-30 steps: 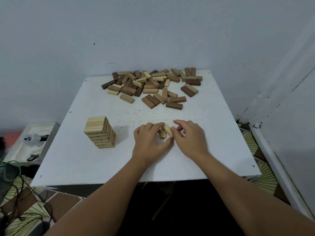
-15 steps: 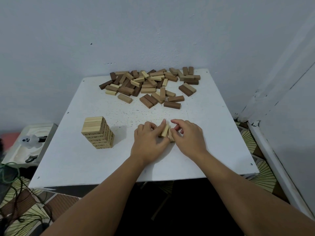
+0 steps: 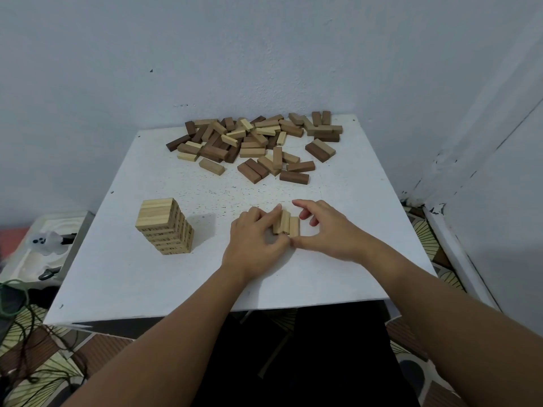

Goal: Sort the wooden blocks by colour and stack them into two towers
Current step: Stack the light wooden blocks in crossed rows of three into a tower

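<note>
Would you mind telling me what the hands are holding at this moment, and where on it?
Both hands, left hand and right hand, hold a few light blocks side by side, gripping the outer sides and near ends.

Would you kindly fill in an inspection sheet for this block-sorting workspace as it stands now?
Surface: white table, speckled with dark marks mid-top.
Job's things: light tower standing front left; mixed block pile of light and dark pieces at the far edge; light blocks side by side between the hands.
Clutter: nothing seen on the table.
Hands: left hand and right hand both pinch the light blocks.
Cables: green cord on the floor, left.
Surroundings: pale wall; white tray beside the table; patterned floor.
</note>
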A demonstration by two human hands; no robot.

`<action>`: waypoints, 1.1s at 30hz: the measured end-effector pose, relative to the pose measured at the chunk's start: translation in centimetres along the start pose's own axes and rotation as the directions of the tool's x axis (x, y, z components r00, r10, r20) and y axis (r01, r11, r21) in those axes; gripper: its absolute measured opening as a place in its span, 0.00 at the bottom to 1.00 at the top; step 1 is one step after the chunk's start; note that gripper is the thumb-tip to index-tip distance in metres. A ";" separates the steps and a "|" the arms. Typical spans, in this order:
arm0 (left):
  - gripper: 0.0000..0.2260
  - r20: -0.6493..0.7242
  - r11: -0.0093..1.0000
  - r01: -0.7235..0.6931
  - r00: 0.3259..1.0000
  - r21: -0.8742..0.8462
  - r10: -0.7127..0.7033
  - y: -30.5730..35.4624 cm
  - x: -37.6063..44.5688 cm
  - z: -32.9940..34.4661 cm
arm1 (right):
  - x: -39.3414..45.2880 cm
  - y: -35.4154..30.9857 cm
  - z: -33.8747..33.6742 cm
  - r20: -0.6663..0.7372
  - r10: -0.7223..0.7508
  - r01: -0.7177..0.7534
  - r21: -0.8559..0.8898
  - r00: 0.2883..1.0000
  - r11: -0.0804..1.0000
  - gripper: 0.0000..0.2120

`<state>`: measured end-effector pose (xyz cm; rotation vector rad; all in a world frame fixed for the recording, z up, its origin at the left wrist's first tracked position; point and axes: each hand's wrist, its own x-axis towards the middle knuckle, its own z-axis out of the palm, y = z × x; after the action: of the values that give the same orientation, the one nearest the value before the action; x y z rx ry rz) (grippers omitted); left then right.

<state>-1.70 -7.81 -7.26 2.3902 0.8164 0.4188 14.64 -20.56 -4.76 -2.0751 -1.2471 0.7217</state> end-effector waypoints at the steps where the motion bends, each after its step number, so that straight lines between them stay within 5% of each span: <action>1: 0.27 -0.013 1.000 0.000 1.000 -0.016 0.000 -0.1 0.1 0.0 | 0.2 0.0 0.1 -0.007 -0.002 0.002 -0.001 1.000 1.000 0.38; 6: 0.17 -0.087 0.998 -0.021 0.996 -0.056 0.016 -0.3 0.2 0.4 | 0.2 -0.2 0.8 -0.069 -0.005 0.005 -0.003 0.998 1.000 0.28; 33: 0.14 -0.162 0.995 -0.044 0.985 0.088 0.058 -0.4 0.1 1.2 | 0.2 -0.3 2.1 -0.179 -0.004 -0.006 -0.052 0.984 0.999 0.23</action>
<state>-1.28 -8.04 -8.46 2.4829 0.8623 0.6211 13.05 -19.86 -6.01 -2.1312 -1.1759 0.4947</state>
